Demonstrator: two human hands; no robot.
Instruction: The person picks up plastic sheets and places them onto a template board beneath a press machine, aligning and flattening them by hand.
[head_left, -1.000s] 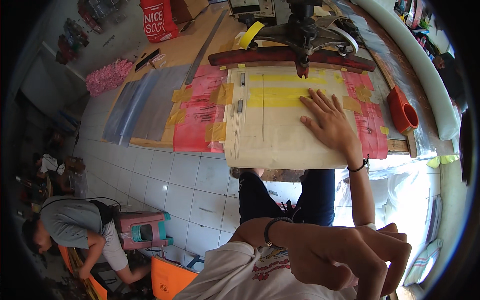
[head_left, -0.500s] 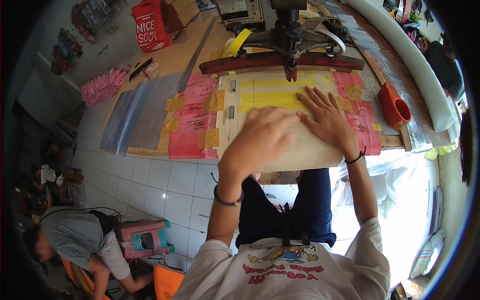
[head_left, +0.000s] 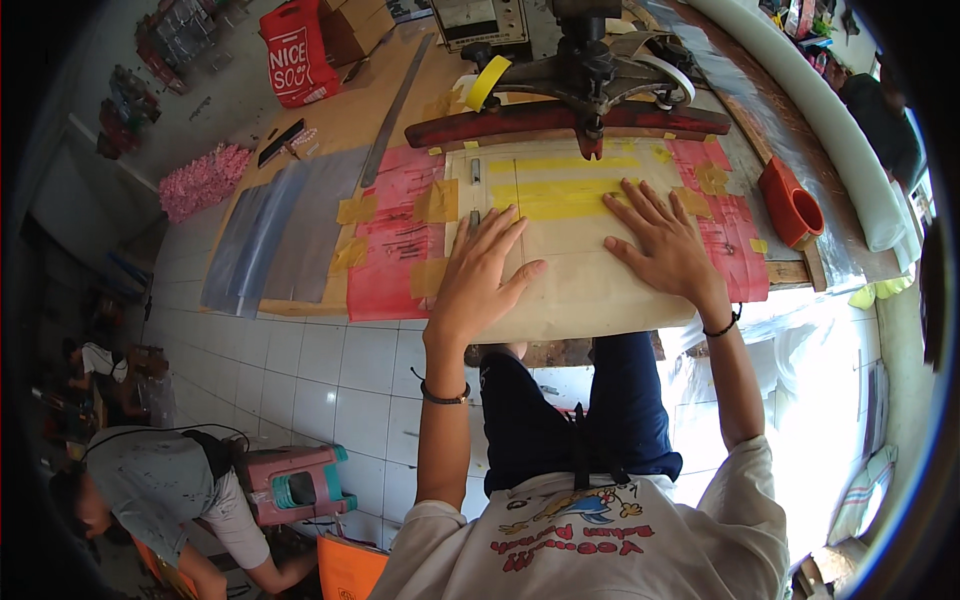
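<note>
Both hands lie flat on a cream sheet (head_left: pixel 570 285) with yellow strips (head_left: pixel 560 200) across its far part. My left hand (head_left: pixel 482 275) rests on the sheet's left side, fingers spread and pointing away from me. On the right side, my right hand (head_left: pixel 665 245) is spread the same way, its fingertips by the end of a yellow strip. A small grey metal piece (head_left: pixel 476 172) sits on the sheet beyond my left fingers. Just past the sheet hangs a dark press head with a long red bar (head_left: pixel 480 131).
Red sheets with tan tape (head_left: pixel 395 215) flank the cream sheet. Clear plastic sheets (head_left: pixel 290 225) lie at left, a red-orange holder (head_left: pixel 793 205) at right. A red bag (head_left: pixel 297 60) stands at the far left. A person (head_left: pixel 165 490) bends over beside a pink stool (head_left: pixel 300 482).
My left hand has moved left and come down flat, from a blurred position over the middle of the sheet. My right hand stays spread on the sheet.
</note>
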